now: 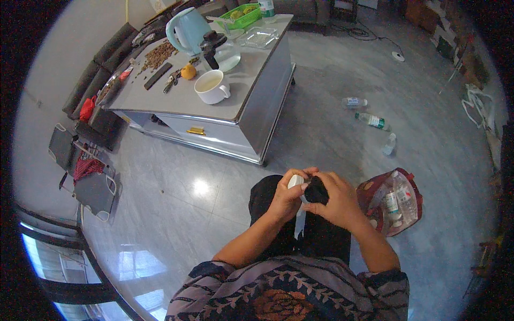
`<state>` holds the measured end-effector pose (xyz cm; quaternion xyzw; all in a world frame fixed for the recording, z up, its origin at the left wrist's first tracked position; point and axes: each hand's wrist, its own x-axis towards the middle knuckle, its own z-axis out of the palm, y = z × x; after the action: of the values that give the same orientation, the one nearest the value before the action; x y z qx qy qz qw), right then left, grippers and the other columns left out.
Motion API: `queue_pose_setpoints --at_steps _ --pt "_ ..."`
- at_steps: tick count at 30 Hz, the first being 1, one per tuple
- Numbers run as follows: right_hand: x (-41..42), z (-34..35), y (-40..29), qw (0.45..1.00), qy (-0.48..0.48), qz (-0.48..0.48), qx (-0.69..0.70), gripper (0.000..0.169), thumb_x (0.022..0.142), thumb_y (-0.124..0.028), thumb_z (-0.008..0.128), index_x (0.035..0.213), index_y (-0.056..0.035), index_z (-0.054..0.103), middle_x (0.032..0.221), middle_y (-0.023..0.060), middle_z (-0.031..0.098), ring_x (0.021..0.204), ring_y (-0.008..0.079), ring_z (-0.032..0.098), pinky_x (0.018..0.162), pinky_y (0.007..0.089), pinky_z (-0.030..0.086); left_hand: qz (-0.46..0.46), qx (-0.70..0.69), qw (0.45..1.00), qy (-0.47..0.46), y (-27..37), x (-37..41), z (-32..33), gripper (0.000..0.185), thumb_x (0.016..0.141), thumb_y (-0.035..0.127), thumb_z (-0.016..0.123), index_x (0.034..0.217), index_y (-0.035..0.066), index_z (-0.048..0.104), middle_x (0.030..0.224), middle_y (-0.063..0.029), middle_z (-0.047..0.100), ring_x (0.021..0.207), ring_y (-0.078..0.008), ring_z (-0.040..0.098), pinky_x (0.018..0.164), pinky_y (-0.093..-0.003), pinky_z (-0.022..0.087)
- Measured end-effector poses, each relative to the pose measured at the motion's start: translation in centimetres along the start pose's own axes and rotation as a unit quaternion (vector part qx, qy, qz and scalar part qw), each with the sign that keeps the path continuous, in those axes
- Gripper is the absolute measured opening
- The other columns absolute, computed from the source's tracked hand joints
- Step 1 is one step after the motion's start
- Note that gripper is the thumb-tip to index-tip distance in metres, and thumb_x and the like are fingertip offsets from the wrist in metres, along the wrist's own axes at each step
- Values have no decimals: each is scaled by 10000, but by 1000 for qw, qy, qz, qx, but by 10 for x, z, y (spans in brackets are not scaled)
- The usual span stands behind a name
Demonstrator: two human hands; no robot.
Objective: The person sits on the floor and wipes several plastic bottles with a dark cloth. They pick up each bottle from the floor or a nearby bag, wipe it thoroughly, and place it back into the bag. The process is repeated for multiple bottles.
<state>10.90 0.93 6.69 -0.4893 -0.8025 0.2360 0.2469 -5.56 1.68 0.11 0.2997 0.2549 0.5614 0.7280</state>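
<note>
Both of my hands are close together above my black trousers. My left hand (287, 198) grips a small white rounded object (296, 181), perhaps a cap or small container; the fingers cover part of it. Beside it, my right hand (337, 196) curves with its thumb and fingers around a dark area (316, 191). Whether that is a black object or my trouser knee showing through, I cannot tell. A dark red bag (363, 196) stands on the floor just right of my right hand, its top open, with several plastic bottles (391, 202) inside.
Ahead stands a coffee table (140, 96) with a white cup (211, 88), a blue kettle (192, 30), a glass teapot (229, 56) and an orange fruit (188, 72). Plastic bottles (373, 120) lie on the floor. A folding chair (94, 192) is at left.
</note>
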Motion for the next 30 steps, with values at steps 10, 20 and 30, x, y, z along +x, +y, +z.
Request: queue_pose_setpoints --at_steps 10,20,30 --pt "-36 19 2 985 105 -27 -137 809 619 -428 790 1265 -61 469 1204 149 503 1096 346 505 909 468 388 13 -39 999 11 5 -4 9 559 751 142 712 1232 75 435 1218 -160 505 1151 -278 505 977 -414 407" --pt "-12 15 -5 996 41 -22 -72 770 690 -539 710 1268 -85 482 1219 173 495 1085 363 512 923 474 398 20 42 999 14 7 1 6 482 751 50 654 1200 28 478 1199 -155 542 1114 -242 533 979 -368 413" --pt "12 -1 2 995 -60 14 84 747 664 -433 771 1246 -54 496 1144 179 562 1077 363 553 900 415 440 -1 44 999 24 4 -4 2 461 723 11 510 1184 -3 501 1251 -140 532 1121 -208 525 986 -347 408"
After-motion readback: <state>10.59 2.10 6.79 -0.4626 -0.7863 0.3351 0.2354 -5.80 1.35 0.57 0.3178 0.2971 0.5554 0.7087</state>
